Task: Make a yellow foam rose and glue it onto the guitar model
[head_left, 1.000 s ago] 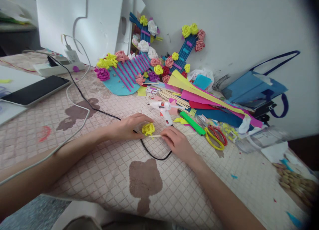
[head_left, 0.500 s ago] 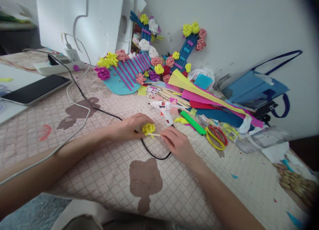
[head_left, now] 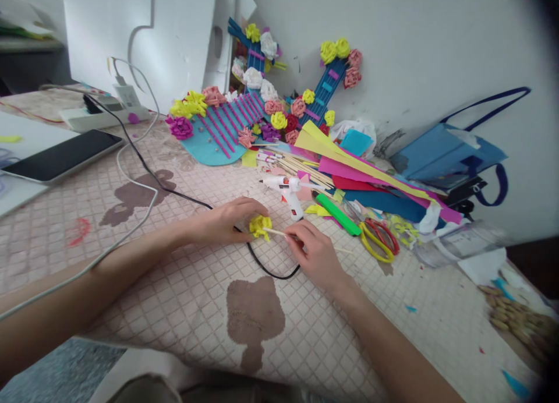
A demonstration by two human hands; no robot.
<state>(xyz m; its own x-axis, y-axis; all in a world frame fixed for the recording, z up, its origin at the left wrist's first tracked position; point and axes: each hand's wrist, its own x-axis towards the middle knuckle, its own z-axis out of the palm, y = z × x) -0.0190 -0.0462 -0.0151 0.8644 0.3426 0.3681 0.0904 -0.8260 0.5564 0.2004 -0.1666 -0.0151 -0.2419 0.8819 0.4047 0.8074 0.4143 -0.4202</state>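
My left hand (head_left: 233,221) is closed on a small yellow paper flower (head_left: 261,227), holding it by its left side a little above the table. Between the fingers of my right hand (head_left: 315,248) is a thin wooden stick (head_left: 276,232). The stick's left tip touches the flower's petals, and its other end shows past my hand on the right. Just behind my hands a white glue gun (head_left: 286,188) lies on its side. Its black cord (head_left: 266,270) loops under the flower.
A green utility knife (head_left: 338,214) and scissors (head_left: 376,243) lie to the right. Behind are wooden sticks (head_left: 303,173), coloured paper sheets (head_left: 362,164) and a flower-covered blue guitar shape (head_left: 213,141). On the left are a tablet (head_left: 65,155) and a power strip (head_left: 105,119).
The stick's left tip has moved slightly up from the flower's lower edge onto its petals. My right hand has shifted a little to the right. My left hand stays nearly still.
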